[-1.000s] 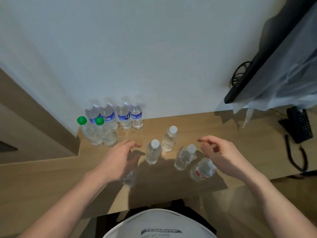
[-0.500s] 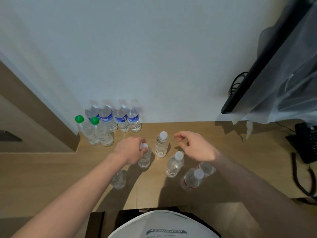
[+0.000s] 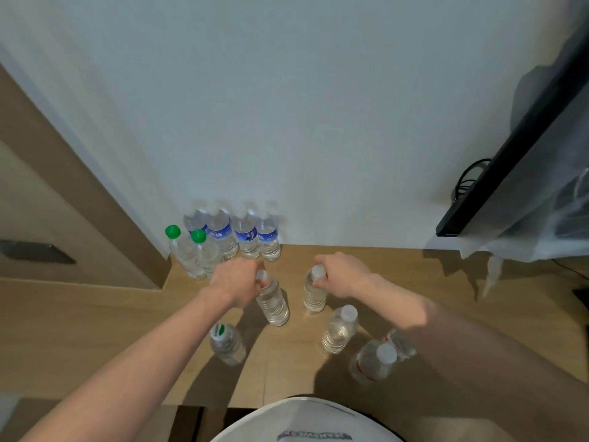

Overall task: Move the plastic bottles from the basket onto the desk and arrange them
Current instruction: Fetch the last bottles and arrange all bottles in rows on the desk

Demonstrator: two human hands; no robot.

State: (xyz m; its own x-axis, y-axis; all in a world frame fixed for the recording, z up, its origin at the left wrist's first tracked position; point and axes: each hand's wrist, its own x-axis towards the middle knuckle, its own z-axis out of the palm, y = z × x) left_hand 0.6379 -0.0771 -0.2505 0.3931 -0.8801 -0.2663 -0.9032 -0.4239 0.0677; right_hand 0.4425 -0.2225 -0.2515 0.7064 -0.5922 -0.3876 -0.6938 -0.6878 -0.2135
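Observation:
My left hand (image 3: pixel 237 280) grips the neck of a clear white-capped bottle (image 3: pixel 273 303) standing on the wooden desk (image 3: pixel 95 330). My right hand (image 3: pixel 342 272) grips the top of a second clear bottle (image 3: pixel 315 296) just to its right. Nearer me stand three more clear bottles: one with a green-printed cap (image 3: pixel 227 344), one white-capped (image 3: pixel 339 330), and one with a red label (image 3: pixel 373 363). At the back left, against the wall, several blue-labelled bottles (image 3: pixel 245 237) form a row, with two green-capped bottles (image 3: pixel 191 255) in front of them. No basket is in view.
A dark flat screen (image 3: pixel 510 148) draped in clear plastic hangs at the right, with cables behind it. A brown wall panel (image 3: pixel 79 193) borders the desk on the left. My white shirt (image 3: pixel 302 422) fills the bottom edge.
Both hands have moved forward from hovering over the bottles; the left one now holds one clear bottle by the neck and the right one has closed on the bottle beside it.

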